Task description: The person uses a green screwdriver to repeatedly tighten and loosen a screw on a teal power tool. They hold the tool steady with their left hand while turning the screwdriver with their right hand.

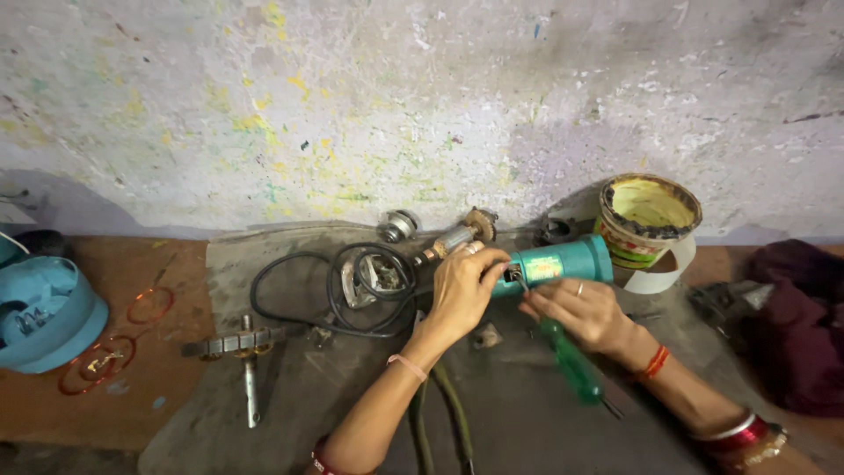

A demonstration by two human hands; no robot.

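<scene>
A teal power-tool body lies on a grey mat by the wall. My left hand grips its open end. My right hand holds a green-handled screwdriver, tip against the tool's housing, handle pointing toward me. Just beyond the tool lies a motor armature with a copper winding and a gear.
A black cable coils left of my hands around a metal gear housing. A metal puller, a yellow-green tub, dark red cloth, a blue fan part and copper wire rings lie around.
</scene>
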